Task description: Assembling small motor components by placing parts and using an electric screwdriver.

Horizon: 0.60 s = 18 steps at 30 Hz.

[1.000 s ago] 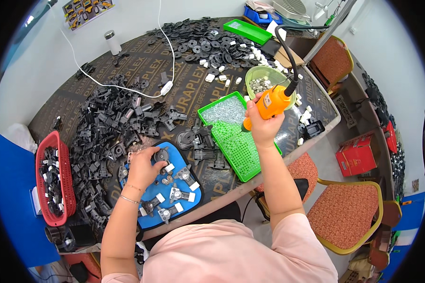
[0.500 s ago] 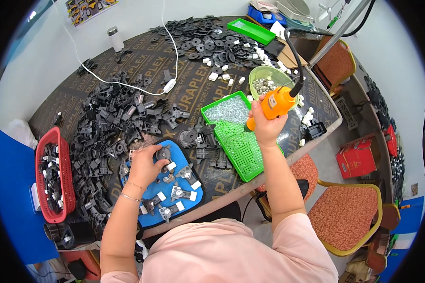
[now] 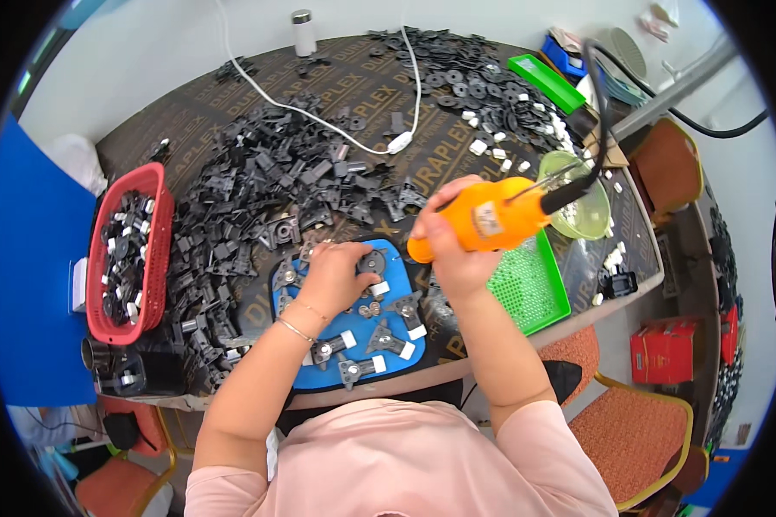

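My right hand [image 3: 459,263] grips an orange electric screwdriver [image 3: 500,215] by its body, held tilted above the table to the right of a blue mat [image 3: 360,331]. Its tip is hidden behind the hand. My left hand [image 3: 336,274] rests at the mat's far side, fingers and thumb closed round a black plastic part with a round disc [image 3: 372,262] and a white tab. Several black bracket assemblies [image 3: 390,339] with white tabs lie nearer on the mat. Small metal pieces [image 3: 369,309] sit beside my left thumb.
Loose black plastic parts [image 3: 224,233] heap left and behind the mat. A red basket [image 3: 165,233] of parts stands far left. On the right are a green perforated tray [image 3: 563,289] and a pale green bowl [image 3: 597,226]. A white cable [image 3: 319,115] crosses the table; the screwdriver's black cord hangs above.
My right hand has brought the screwdriver from over the green tray leftward, closer to the mat. The whole view has shifted; my left hand stays at the same part.
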Available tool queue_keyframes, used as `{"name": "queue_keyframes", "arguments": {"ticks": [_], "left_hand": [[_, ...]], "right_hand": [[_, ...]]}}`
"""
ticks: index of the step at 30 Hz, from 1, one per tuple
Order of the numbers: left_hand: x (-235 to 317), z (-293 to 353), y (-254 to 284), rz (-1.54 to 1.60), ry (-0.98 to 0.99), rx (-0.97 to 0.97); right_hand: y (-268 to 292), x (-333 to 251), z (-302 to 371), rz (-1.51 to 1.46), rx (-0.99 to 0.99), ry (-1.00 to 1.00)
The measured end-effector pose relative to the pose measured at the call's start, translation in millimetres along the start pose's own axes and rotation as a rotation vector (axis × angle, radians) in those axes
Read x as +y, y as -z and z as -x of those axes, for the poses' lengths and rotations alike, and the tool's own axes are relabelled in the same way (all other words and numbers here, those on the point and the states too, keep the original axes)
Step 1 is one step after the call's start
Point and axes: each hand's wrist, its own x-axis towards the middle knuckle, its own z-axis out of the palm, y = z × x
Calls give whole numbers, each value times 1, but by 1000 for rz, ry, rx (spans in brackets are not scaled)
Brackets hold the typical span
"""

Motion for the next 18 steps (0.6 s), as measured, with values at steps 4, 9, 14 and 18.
{"name": "queue_keyframes", "arguments": {"ticks": [4,9,14,18], "left_hand": [[-3,-1,-2,23,-4,-32],[-6,1,-4,28,-41,11],[-7,3,-5,46,-75,51],[-3,1,0,36,-36,1]], "right_hand": [[-17,17,-5,121,-147,-7],[-23,28,-1,127,-162,-68],[-27,28,0,99,-174,-85],[-21,34,-1,138,-250,-97]]}}
